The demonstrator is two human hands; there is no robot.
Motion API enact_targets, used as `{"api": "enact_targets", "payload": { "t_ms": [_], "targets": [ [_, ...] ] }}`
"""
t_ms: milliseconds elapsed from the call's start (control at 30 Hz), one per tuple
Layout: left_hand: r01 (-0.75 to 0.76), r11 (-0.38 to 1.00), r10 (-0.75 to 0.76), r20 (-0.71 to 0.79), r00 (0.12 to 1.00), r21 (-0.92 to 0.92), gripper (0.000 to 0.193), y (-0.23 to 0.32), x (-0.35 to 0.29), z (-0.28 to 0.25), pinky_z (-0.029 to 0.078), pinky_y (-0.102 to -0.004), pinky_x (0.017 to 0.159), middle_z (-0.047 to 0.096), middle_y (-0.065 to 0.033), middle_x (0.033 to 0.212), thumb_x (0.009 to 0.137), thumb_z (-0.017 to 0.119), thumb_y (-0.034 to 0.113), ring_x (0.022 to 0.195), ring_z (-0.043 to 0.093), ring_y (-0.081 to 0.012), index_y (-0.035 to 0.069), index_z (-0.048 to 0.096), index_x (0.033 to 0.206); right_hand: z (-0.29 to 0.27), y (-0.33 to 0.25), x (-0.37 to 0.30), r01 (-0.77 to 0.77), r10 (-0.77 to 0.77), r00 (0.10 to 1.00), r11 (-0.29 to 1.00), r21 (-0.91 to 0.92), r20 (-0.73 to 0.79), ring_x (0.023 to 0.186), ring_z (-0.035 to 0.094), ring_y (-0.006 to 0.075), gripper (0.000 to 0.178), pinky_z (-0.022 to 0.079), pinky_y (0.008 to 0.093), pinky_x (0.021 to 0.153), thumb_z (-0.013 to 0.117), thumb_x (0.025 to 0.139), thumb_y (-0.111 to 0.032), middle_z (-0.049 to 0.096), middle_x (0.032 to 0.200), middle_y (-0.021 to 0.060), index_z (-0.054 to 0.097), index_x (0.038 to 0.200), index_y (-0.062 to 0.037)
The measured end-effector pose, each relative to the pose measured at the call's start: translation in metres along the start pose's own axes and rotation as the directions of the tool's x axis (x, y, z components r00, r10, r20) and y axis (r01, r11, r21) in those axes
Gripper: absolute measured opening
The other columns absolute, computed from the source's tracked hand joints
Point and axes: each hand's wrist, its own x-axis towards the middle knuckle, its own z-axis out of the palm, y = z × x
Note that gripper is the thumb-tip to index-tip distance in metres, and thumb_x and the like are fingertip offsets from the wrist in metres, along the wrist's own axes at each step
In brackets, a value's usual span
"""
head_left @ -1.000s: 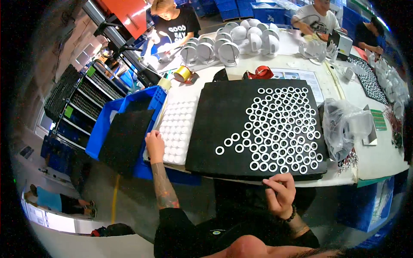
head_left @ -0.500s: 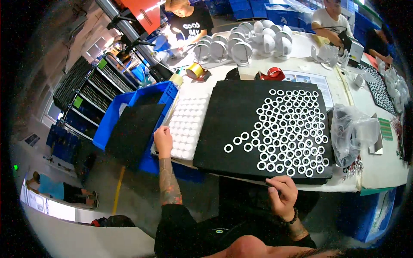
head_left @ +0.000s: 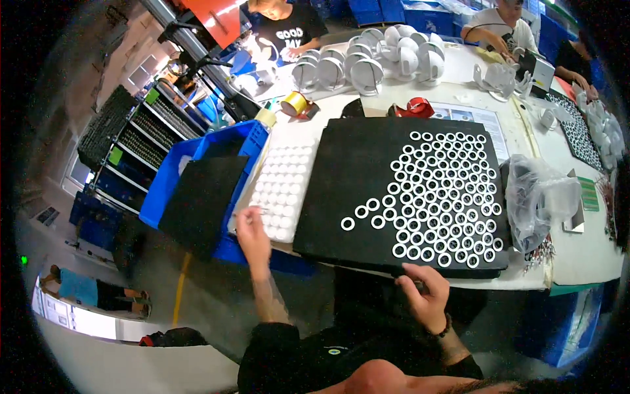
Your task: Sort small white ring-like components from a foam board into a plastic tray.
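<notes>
The rings [head_left: 436, 196] are white, the mat [head_left: 348, 171] plain black, the round pieces [head_left: 281, 188] white, the bin [head_left: 256, 142] blue, the spool [head_left: 293, 103] yellow.

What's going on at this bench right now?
A person's left hand is at the near left edge of the rows of round white pieces; whether it holds anything is too small to tell. The right hand, fingers curled, is by the front edge of a black foam board. White rings lie flat on it, crowded toward the right, with a few strays. A clear plastic bag sits to its right.
</notes>
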Motion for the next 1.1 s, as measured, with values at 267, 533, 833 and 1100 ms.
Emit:
{"api": "enact_targets", "payload": {
  "t_ms": [267, 533, 833, 1100],
  "targets": [
    [0.420, 0.709, 0.032, 0.622, 0.783, -0.566, 0.011, 0.120, -0.127, 0.077, 0.058, -0.0249, 0.078, 0.073, -0.0104, 0.112, 0.103, 0.063, 0.003, 0.093, 0.071, -0.0108, -0.003, 0.067, 0.111, 0.026, -0.014, 0.022, 0.052, -0.059, 0.994, 0.996, -0.069, -0.091, 0.076, 0.075, 0.0178, 0.028, 0.058, 0.0272, 0.070, 0.085, 0.085, -0.003, 0.079, 0.093, 0.0130, 0.078, 0.112, -0.0023],
    [0.365, 0.783, 0.032, 0.618, 0.786, -0.504, 0.010, 0.123, -0.134, 0.094, 0.061, -0.0262, 0.073, 0.075, -0.0074, 0.094, 0.101, 0.068, 0.004, 0.084, 0.072, -0.0110, -0.004, 0.069, 0.106, 0.016, -0.014, 0.011, 0.175, -0.207, 0.976, 0.926, -0.334, -0.062, 0.082, 0.076, 0.0224, 0.032, 0.058, 0.0302, 0.074, 0.084, 0.083, -0.001, 0.077, 0.095, 0.0153, 0.076, 0.114, 0.0014],
    [0.509, 0.647, -0.072, 0.619, 0.782, -0.568, 0.013, 0.113, -0.127, 0.082, 0.060, -0.0261, 0.071, 0.075, -0.0078, 0.094, 0.099, 0.070, 0.004, 0.084, 0.072, -0.0109, -0.005, 0.071, 0.109, 0.024, -0.006, 0.021, -0.099, 0.101, 0.994, 0.992, -0.080, 0.028, 0.083, 0.073, 0.0149, 0.015, 0.056, 0.0256, 0.074, 0.073, 0.093, 0.003, 0.076, 0.094, 0.0104, 0.075, 0.108, 0.0043],
    [-0.094, 0.944, 0.242, 0.470, 0.849, -0.317, 0.013, 0.103, -0.105, 0.074, 0.053, -0.0299, 0.062, 0.073, -0.0114, 0.088, 0.093, 0.073, 0.004, 0.071, 0.070, -0.0211, 0.001, 0.076, 0.105, 0.028, -0.022, 0.034, 0.048, -0.050, 0.999, 0.961, -0.272, -0.001, 0.077, 0.073, 0.0173, 0.019, 0.056, 0.0272, 0.069, 0.078, 0.088, -0.001, 0.076, 0.090, 0.0111, 0.076, 0.107, 0.0001]
  ]
}}
